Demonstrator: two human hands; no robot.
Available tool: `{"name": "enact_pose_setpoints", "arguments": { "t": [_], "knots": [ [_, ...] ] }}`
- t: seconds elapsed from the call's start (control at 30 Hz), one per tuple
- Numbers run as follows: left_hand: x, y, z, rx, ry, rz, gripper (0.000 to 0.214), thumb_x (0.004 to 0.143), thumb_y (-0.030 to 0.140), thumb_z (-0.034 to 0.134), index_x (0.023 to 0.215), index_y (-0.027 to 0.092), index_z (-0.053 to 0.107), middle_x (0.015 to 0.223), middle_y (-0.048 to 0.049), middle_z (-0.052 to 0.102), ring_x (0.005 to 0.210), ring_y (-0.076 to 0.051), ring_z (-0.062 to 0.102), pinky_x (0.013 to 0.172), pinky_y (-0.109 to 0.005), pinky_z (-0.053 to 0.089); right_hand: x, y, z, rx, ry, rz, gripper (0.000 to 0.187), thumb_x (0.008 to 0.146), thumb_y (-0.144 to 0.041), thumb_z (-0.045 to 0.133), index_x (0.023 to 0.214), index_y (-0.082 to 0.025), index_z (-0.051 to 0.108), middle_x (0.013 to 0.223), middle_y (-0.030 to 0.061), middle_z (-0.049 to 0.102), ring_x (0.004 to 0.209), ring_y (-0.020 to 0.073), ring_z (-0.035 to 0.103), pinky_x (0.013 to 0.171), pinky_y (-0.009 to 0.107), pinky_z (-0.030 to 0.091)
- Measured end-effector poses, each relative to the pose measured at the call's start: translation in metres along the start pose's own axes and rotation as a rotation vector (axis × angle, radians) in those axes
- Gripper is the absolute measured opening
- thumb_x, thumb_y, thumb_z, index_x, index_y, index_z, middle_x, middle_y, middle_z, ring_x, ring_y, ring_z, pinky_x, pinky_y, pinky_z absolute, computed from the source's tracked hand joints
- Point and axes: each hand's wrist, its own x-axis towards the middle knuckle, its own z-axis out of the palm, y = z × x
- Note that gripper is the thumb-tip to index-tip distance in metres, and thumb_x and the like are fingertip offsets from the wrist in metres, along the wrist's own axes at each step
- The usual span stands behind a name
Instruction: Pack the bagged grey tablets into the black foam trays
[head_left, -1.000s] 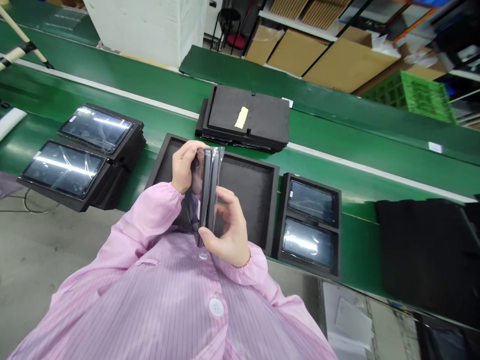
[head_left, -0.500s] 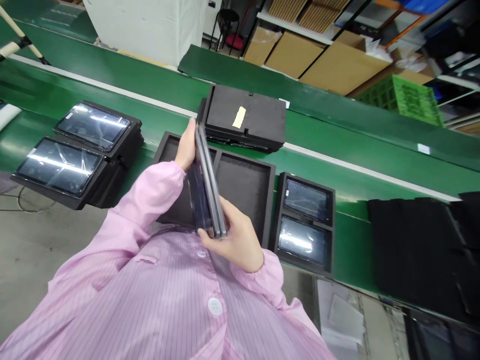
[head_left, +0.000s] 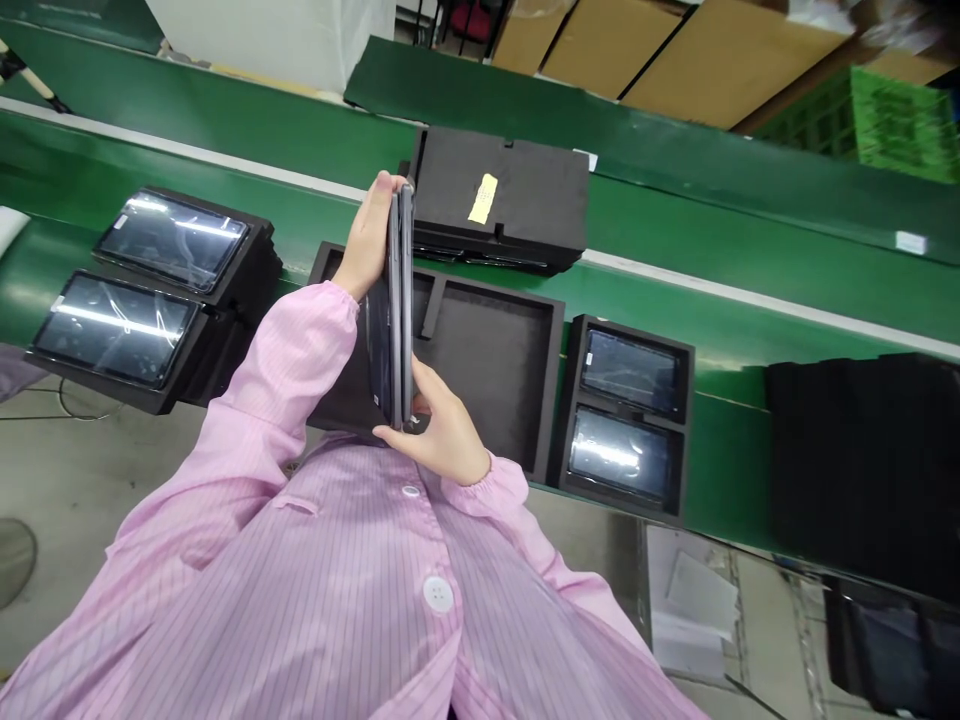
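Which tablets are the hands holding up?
The two edge-on tablets between the left hand and right hand; the other tablets, left and right, rest on black trays, screens showing.

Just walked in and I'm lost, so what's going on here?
A person's left hand and right hand hold two tablets side by side, on edge, over a large black tray. Beyond sits a dark stack with a yellow label. To the right, a smaller tray holds two more; to the left, another two lie screen up on black trays.
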Motion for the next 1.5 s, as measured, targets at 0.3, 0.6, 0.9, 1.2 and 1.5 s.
{"name": "enact_pose_setpoints", "arguments": {
  "t": [0.3, 0.6, 0.9, 1.2, 1.5],
  "knots": [
    [-0.010, 0.022, 0.001, 0.076, -0.123, -0.032, 0.063, 0.084, 0.079, 0.037, 0.086, 0.023, 0.066, 0.083, -0.0045, 0.054, 0.086, -0.020, 0.059, 0.093, -0.040, 0.045, -0.001, 0.009, -0.012, 0.212, -0.085, -0.028, 0.081, 0.078, -0.035, 0.076, 0.150, -0.032, 0.040, 0.150, 0.0148, 0.045, 0.055, 0.0065, 0.060, 0.075, 0.041, 0.064],
    [-0.025, 0.041, 0.004, 0.056, -0.172, -0.022, 0.061, 0.085, 0.077, 0.038, 0.093, 0.024, 0.065, 0.087, -0.0061, 0.055, 0.089, -0.022, 0.060, 0.089, -0.041, 0.047, 0.005, 0.006, -0.014, 0.249, 0.052, 0.012, 0.045, 0.082, -0.030, 0.070, 0.125, -0.024, 0.064, 0.086, 0.0009, 0.069, 0.059, 0.0114, 0.057, 0.077, 0.039, 0.064],
    [-0.048, 0.043, -0.005, 0.082, -0.234, 0.068, 0.046, 0.087, 0.068, 0.052, 0.102, 0.028, 0.066, 0.102, -0.0041, 0.059, 0.112, -0.027, 0.062, 0.097, -0.043, 0.052, 0.040, -0.013, -0.030, 0.253, 0.187, -0.039, 0.042, 0.081, -0.036, 0.070, 0.121, -0.024, 0.064, 0.105, 0.0044, 0.066, 0.052, 0.0066, 0.049, 0.062, 0.031, 0.058],
    [-0.062, 0.069, 0.000, 0.066, -0.347, 0.039, 0.041, 0.076, 0.059, 0.071, 0.098, 0.025, 0.067, 0.102, -0.0070, 0.061, 0.103, -0.025, 0.064, 0.092, -0.041, 0.056, 0.065, -0.019, -0.046, 0.471, 0.138, -0.045, 0.068, 0.074, -0.059, 0.074, 0.129, -0.028, 0.051, 0.080, -0.0032, 0.053, 0.051, 0.0100, 0.053, 0.041, 0.025, 0.049],
    [-0.072, 0.075, 0.005, 0.159, -0.401, 0.232, 0.049, 0.071, 0.069, 0.069, 0.093, 0.026, 0.065, 0.099, -0.0068, 0.060, 0.100, -0.027, 0.063, 0.093, -0.046, 0.053, 0.059, -0.018, -0.043, 0.518, 0.125, -0.027, 0.063, 0.072, -0.063, 0.073, 0.114, -0.029, 0.043, 0.077, -0.0047, 0.053, 0.054, 0.0119, 0.051, 0.047, 0.027, 0.051]
  ]
}}
